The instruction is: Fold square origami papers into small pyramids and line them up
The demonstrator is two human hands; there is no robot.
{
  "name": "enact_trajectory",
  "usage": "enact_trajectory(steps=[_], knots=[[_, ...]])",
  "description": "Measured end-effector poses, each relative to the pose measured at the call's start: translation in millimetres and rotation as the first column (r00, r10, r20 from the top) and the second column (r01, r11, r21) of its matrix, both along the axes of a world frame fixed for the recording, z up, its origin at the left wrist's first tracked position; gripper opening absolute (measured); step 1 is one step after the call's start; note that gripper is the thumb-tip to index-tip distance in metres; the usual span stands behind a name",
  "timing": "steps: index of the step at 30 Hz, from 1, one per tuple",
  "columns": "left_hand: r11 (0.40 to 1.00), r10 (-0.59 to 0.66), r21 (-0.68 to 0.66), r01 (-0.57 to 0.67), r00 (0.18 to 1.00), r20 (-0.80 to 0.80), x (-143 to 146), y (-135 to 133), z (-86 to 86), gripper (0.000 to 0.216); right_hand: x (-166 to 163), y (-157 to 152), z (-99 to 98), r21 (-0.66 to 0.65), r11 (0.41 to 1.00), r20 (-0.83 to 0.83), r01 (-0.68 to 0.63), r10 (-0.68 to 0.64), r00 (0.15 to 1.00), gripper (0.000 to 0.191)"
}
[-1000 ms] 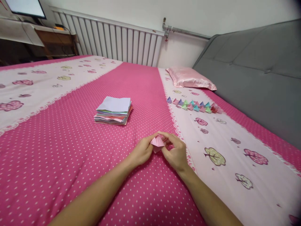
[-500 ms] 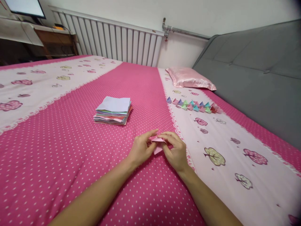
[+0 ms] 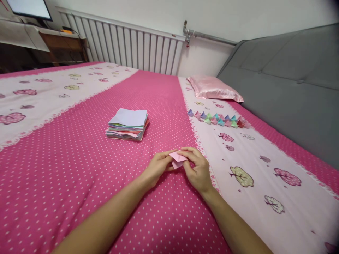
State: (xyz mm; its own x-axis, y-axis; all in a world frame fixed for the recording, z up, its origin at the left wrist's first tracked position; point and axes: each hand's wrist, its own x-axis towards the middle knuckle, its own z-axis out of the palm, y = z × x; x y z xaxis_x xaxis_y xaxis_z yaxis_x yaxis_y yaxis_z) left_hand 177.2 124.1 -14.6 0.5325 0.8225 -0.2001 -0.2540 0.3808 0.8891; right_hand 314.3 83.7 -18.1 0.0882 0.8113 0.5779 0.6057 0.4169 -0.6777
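Note:
Between my two hands is a small piece of folded pink paper [image 3: 178, 157], an upper flap and a lower point showing, held just above the bed. My left hand [image 3: 158, 165] pinches its left side, the fingertips partly behind the paper. My right hand [image 3: 196, 167] grips the right side, thumb below and fingers over the top. Ahead to the left lies a stack of coloured paper sheets [image 3: 128, 123], a pale one on top. Two rows of small folded paper pieces [image 3: 220, 121] in several colours stand ahead to the right.
A pink dotted bedspread [image 3: 79, 169] with white tree-print bands covers the bed. Towards the back right lies a pink satin pillow [image 3: 213, 88] near a grey padded headboard [image 3: 286, 70]. Behind the bed are a white radiator [image 3: 124, 44] and, far left, a desk with a monitor [image 3: 29, 7].
The pink paper has turned so that more of its upper flap faces me. My left fingers have straightened and the thumb has shifted; my right hand stays nearly in place.

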Motion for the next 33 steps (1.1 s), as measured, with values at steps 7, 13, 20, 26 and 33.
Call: enact_trajectory(steps=[7,13,20,26,33], knots=[[0.964,-0.055,-0.250,0.086,0.990,0.128,-4.5,5.0,0.7,0.021,5.0,-2.0,2.0,-0.033,0.994,0.004,-0.108,0.109,0.994,0.036],[0.984,-0.136,-0.090,0.154,0.974,0.181,-5.3,4.5,-1.6,0.024,4.6,-0.2,1.2,-0.011,0.995,0.012,-0.097,0.097,0.995,0.030],[0.979,-0.179,0.109,0.172,0.982,0.064,-4.8,3.1,-1.5,0.028,2.9,2.1,-2.9,-0.059,0.998,-0.175,-0.034,0.024,0.984,0.038],[0.948,-0.251,0.183,0.260,0.965,-0.070,-3.6,2.7,-3.4,0.025,7.3,5.5,-6.5,-0.255,0.958,-0.398,-0.134,0.022,0.917,0.029],[0.944,-0.200,0.227,0.238,0.963,-0.179,-4.4,2.3,-4.2,0.029,7.1,6.4,-5.8,-0.327,0.907,-0.626,-0.265,0.002,0.780,0.030]])
